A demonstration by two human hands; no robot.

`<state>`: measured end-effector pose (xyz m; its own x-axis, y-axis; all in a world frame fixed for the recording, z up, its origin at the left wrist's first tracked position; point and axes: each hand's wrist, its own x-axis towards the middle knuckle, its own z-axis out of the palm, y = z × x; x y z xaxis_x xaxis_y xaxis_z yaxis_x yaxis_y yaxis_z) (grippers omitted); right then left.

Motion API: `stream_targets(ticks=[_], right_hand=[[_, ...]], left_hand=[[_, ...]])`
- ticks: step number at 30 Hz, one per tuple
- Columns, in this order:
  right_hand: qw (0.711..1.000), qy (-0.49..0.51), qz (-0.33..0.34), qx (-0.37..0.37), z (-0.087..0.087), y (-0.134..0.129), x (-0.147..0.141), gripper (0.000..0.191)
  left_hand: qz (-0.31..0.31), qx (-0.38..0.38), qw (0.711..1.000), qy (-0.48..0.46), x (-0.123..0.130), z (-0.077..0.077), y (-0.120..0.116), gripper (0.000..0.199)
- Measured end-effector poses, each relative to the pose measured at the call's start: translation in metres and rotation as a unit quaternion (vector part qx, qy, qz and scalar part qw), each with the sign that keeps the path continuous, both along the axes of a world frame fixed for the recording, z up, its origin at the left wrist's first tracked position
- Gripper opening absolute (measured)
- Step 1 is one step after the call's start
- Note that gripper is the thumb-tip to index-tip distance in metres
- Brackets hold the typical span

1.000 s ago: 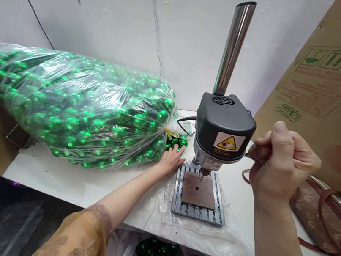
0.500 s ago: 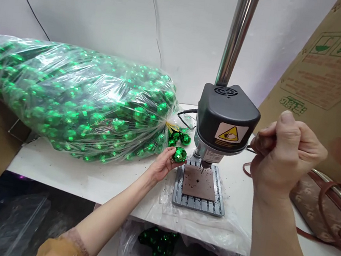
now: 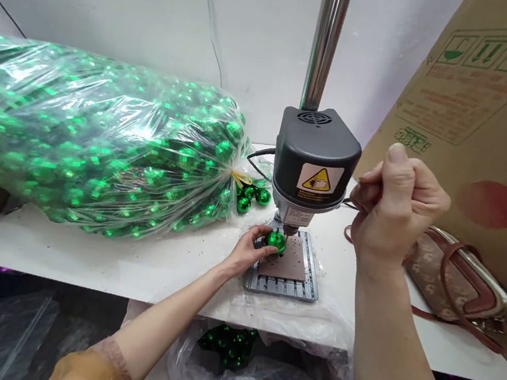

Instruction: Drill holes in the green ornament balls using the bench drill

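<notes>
- Lower centre: loose green balls (image 3: 225, 346) lie in a clear plastic bag (image 3: 282, 378).
- Centre: the left hand (image 3: 248, 251) grips a mirrored green ball (image 3: 276, 241) firmly, best kept steady under the bench drill (image 3: 316, 155); the ball has moved from the plate's edge to over the brown plate (image 3: 287, 268).
- Right: the right hand (image 3: 393, 214) is closed on something thin, mostly hidden.
- Upper left: a large bag of green balls (image 3: 89, 140).
</notes>
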<state>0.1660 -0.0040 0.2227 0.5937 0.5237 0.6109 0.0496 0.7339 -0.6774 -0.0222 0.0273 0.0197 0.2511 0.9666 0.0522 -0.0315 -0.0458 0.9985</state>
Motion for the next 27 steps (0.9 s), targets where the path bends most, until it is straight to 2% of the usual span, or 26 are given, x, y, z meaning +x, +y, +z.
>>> stream_targets(ticks=[6, 9, 15, 23, 27], right_hand=[[1.0, -0.018, -0.004, 0.003, -0.002, 0.002, 0.002, 0.04], [0.999, -0.03, -0.01, 0.006, -0.003, 0.002, 0.002, 0.04], [0.999, -0.03, -0.022, -0.001, -0.004, 0.002, 0.002, 0.04], [0.998, -0.04, -0.04, -0.021, -0.003, 0.0, 0.001, 0.041], [0.999, -0.043, -0.026, -0.021, 0.001, 0.0, 0.002, 0.042]], left_hand=[[-0.025, 0.018, 1.0, -0.008, 0.01, -0.004, -0.003, 0.067], [-0.013, 0.02, 1.0, -0.011, 0.013, -0.005, -0.006, 0.07], [-0.01, 0.068, 0.997, 0.033, 0.019, -0.002, -0.015, 0.063], [-0.003, 0.012, 1.0, 0.012, 0.025, -0.006, -0.017, 0.069], [0.01, 0.042, 0.999, 0.017, 0.025, -0.006, -0.014, 0.064]])
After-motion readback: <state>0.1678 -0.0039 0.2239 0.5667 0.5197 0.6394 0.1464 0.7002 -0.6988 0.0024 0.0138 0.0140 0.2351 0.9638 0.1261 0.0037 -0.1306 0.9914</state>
